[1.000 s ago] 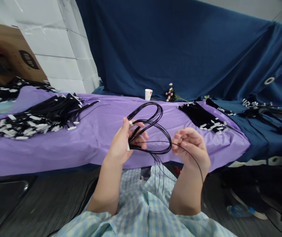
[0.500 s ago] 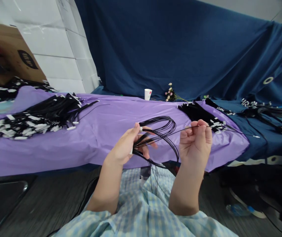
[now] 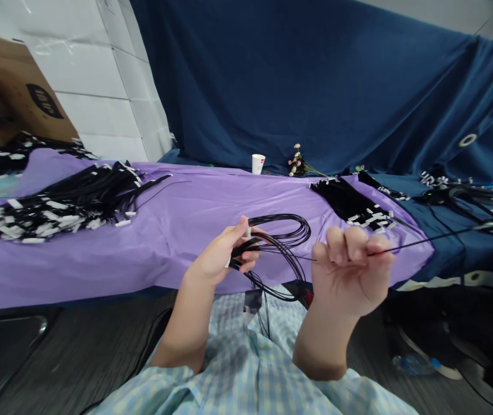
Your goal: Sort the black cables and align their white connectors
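Observation:
My left hand (image 3: pixel 229 251) is closed around a looped bundle of thin black cables (image 3: pixel 287 230), with white tags or connectors showing at the thumb and palm. The loops hang out to the right, and several loose ends dangle below. One black strand (image 3: pixel 419 243) runs from the bundle through my right hand (image 3: pixel 352 271), whose fingers are curled round it. Beyond that hand the strand stretches up to the right, with a pale tip near the right edge. Behind my right hand lies a pile of black cables (image 3: pixel 344 202) with white ends.
A larger heap of black cables with white tags (image 3: pixel 69 202) covers the left of the purple cloth (image 3: pixel 212 202). At the back stand a paper cup (image 3: pixel 258 163) and small flowers (image 3: pixel 297 161). More cables (image 3: pixel 458 196) lie on the blue cloth to the right.
My right hand has moved slightly right, down and nearer the camera, and the strand's far end now reaches farther right. My left hand still holds the bundle, its fingers curled in more.

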Tool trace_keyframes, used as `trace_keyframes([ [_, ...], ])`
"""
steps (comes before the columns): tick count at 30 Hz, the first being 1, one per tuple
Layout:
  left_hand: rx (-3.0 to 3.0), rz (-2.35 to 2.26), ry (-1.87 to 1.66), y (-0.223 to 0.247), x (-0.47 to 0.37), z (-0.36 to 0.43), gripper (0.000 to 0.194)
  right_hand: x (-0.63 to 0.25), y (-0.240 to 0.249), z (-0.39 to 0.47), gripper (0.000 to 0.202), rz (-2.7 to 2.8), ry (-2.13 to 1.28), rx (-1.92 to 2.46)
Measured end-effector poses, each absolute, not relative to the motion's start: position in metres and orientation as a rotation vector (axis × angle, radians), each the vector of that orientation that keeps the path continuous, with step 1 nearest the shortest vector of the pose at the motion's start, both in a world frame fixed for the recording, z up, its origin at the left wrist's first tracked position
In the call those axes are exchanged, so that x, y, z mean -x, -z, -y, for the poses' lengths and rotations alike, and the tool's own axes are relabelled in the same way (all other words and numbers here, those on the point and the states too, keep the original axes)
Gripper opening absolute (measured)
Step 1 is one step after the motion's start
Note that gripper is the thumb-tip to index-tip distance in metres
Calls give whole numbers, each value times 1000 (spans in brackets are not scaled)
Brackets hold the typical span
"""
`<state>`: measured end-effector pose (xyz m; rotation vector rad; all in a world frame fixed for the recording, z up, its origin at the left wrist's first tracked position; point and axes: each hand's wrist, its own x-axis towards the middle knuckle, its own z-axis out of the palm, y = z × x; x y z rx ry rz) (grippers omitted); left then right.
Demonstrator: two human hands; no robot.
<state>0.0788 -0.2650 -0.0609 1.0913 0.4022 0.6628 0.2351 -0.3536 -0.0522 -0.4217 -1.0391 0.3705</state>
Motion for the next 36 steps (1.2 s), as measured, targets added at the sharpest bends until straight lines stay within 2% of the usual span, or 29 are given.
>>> trace_keyframes([
  [3, -1139, -405, -641, 61, -78, 265, 58, -231, 54, 356, 11, 1085, -215, 489],
  [6, -1203, -384, -634, 63, -76, 265, 60, -225, 54, 358, 12, 1186, -69, 764],
  [11, -1232, -380, -653, 63, -75, 267, 55, -220, 54, 361, 10, 1265, -138, 1074],
  [28, -1334, -349, -674, 68, -74, 268, 54, -225, 55, 362, 11, 1300, -206, 1149],
  [36, -1368, -330, -651, 68, -74, 267, 60, -223, 55, 362, 13, 1288, -198, 1167],
])
